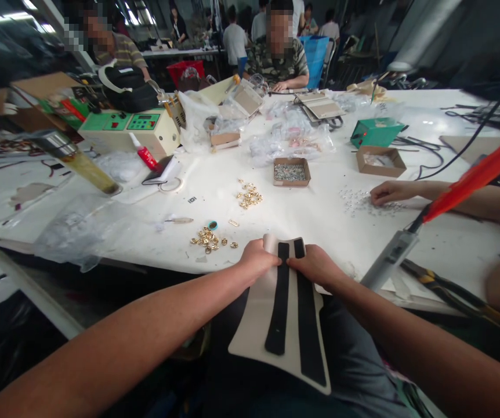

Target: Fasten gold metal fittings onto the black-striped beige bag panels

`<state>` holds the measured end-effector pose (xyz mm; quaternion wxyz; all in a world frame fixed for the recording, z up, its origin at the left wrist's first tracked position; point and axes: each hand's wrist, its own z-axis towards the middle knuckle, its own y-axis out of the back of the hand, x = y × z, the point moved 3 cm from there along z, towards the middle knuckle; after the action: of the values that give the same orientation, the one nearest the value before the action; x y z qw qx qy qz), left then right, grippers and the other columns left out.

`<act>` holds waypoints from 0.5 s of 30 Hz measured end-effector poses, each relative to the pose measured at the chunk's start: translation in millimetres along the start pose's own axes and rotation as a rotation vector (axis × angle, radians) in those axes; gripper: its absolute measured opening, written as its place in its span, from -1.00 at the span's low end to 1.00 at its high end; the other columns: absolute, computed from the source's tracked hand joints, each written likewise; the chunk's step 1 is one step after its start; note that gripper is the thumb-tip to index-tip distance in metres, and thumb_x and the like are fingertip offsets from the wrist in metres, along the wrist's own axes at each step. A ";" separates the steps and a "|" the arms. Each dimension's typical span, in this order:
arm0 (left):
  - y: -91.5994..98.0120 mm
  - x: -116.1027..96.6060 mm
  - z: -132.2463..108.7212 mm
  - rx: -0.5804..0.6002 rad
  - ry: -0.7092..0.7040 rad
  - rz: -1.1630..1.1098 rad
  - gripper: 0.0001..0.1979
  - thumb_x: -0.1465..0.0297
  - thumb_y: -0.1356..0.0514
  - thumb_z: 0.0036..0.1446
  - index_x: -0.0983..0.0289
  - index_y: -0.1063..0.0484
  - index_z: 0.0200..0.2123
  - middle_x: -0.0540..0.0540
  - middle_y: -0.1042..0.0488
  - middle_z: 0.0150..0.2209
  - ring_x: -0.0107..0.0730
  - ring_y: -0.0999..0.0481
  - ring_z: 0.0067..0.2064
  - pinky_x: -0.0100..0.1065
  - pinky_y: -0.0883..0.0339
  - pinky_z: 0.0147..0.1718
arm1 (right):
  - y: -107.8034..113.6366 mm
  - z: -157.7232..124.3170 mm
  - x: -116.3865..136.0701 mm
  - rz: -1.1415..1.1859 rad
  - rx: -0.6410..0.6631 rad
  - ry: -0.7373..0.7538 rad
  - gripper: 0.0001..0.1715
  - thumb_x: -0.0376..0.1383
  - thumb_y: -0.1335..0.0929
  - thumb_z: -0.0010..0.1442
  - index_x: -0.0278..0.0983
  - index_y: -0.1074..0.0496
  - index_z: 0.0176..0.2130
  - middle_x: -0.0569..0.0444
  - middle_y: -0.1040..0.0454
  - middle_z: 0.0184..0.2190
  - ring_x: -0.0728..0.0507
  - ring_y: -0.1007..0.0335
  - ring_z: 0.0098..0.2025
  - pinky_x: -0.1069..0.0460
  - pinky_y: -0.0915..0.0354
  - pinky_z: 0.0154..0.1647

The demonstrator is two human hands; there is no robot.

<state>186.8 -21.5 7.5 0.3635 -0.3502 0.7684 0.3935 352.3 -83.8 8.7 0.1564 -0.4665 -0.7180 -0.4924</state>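
A light beige panel (258, 316) with two black strips along it lies over my lap, its far end at the table edge. My left hand (259, 258) grips the panel's far left side, thumb pressed by the inner black strip (278, 313). On the far right side my right hand (315, 264) holds the same panel, thumb against that strip. The two thumbs nearly meet; the fingers underneath are hidden. Just beyond my left hand sit gold metal fittings (207, 238), with a second gold heap (250, 196) farther off.
A cardboard box of small metal pieces (292, 173) stands mid-table. At right, another person's hand (384, 193) touches scattered small pieces. A grey tool with a red cover (391, 255) and pliers (450, 290) are near my right arm. A green-panelled machine (132, 130) stands back left.
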 end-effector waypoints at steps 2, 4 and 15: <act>-0.7 -1.7 -0.7 -0.015 -0.011 0.046 -0.72 0.52 -0.41 -0.19 0.28 -0.57 -0.31 0.06 -0.61 -0.39 -0.14 -0.61 -0.31 -0.32 -0.38 -0.39 | -0.4 2.5 -1.3 -0.004 -0.005 -0.011 -0.76 -0.19 -0.45 0.14 -0.35 -0.60 -0.30 -0.08 -0.64 -0.36 -0.21 -0.59 -0.31 0.04 -0.31 -0.43; -1.3 -2.5 -1.0 -0.030 -0.021 0.088 -0.71 0.52 -0.42 -0.18 0.28 -0.57 -0.29 0.08 -0.61 -0.38 -0.11 -0.62 -0.29 -0.31 -0.39 -0.38 | -0.9 4.4 -2.2 -0.010 -0.010 -0.015 -0.73 -0.17 -0.47 0.13 -0.36 -0.60 -0.29 -0.10 -0.64 -0.35 -0.22 -0.59 -0.30 0.04 -0.31 -0.44; 9.3 -6.0 -17.8 -0.207 -0.303 0.321 -0.21 0.50 -0.48 -0.13 0.28 -0.39 0.23 0.29 -0.45 0.24 0.10 -0.42 0.28 -0.05 -0.34 0.24 | -0.2 5.3 0.0 -0.044 -0.014 0.004 -0.70 -0.18 -0.49 0.13 -0.39 -0.62 -0.23 -0.14 -0.66 -0.30 -0.22 -0.58 -0.28 0.03 -0.31 -0.39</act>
<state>177.0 -31.2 23.4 0.3693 -0.1959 0.7065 0.5710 353.4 -79.3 6.2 0.1438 -0.4508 -0.7243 -0.5015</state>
